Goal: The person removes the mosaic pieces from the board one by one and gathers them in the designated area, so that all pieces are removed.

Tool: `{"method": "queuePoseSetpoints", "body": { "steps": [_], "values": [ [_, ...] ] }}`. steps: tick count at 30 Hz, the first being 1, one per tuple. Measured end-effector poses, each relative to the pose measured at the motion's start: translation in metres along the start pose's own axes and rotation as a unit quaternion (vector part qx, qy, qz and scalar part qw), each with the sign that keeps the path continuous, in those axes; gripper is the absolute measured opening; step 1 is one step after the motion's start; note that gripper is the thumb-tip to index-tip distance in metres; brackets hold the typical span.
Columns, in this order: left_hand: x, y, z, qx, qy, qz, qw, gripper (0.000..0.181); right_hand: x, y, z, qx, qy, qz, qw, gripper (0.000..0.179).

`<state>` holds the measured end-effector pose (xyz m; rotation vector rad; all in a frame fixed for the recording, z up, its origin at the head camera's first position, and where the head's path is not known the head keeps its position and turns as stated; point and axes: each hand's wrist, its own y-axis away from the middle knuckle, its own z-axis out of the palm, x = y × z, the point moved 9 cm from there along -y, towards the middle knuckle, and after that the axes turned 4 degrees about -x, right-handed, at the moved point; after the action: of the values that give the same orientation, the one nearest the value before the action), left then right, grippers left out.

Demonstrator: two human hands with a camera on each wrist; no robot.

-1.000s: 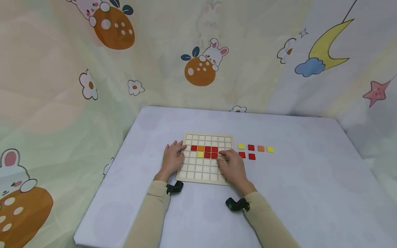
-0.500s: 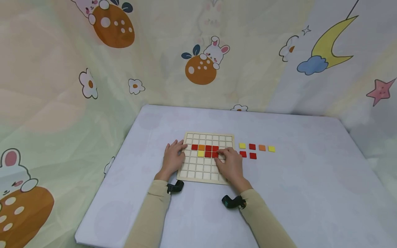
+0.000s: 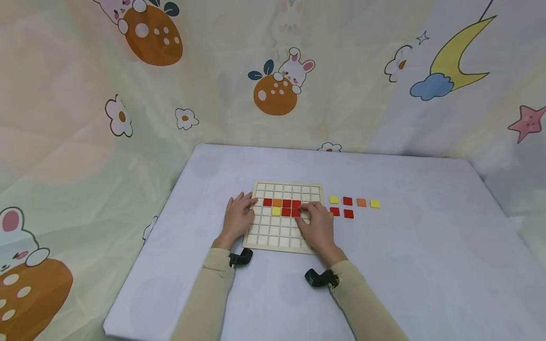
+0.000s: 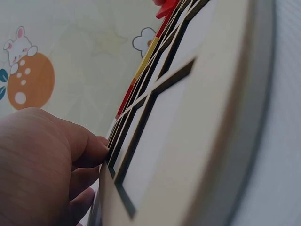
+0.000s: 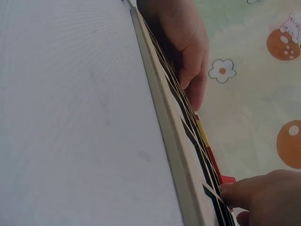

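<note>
A square wooden grid board (image 3: 273, 233) lies on the table, with several red tiles (image 3: 286, 203), an orange tile (image 3: 277, 202) and a yellow tile (image 3: 276, 211) in its middle rows. My left hand (image 3: 239, 219) rests at the board's left edge, fingers extended over the rim. At the right end of the lower coloured row, my right hand (image 3: 317, 229) pinches a red tile (image 3: 296, 212) between thumb and index finger. In the right wrist view this red tile (image 5: 228, 179) stands tilted above the board surface at the fingertips.
Right of the board lie loose tiles in two rows: a yellow tile (image 3: 334, 200), a red tile (image 3: 347, 201), an orange tile (image 3: 361, 202), another yellow tile (image 3: 375, 204) and further red ones. A printed cloth (image 3: 222, 94) hangs behind the white table (image 3: 426, 237).
My right hand has shifted slightly left, bringing its fingertips onto the end of the lower coloured row, and then stays there. The left hand keeps its place on the board's edge.
</note>
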<state>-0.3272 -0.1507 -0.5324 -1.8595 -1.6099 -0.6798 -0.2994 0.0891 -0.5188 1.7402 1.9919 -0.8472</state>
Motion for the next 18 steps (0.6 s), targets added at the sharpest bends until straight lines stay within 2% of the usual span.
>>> {"method": "queuePoseSetpoints", "body": {
  "steps": [8, 18],
  "values": [
    [0.0012, 0.0003, -0.0008, 0.001, 0.006, 0.001, 1.0, 0.037, -0.0029, 0.0011, -0.0018, 0.015, -0.019, -0.025, 0.9994, 0.031],
    [0.0016, 0.0016, 0.0, 0.005, 0.0, 0.004, 1.0, 0.038, -0.0023, 0.0026, -0.0016, 0.021, -0.02, -0.023, 0.9993, 0.031]
  ]
}}
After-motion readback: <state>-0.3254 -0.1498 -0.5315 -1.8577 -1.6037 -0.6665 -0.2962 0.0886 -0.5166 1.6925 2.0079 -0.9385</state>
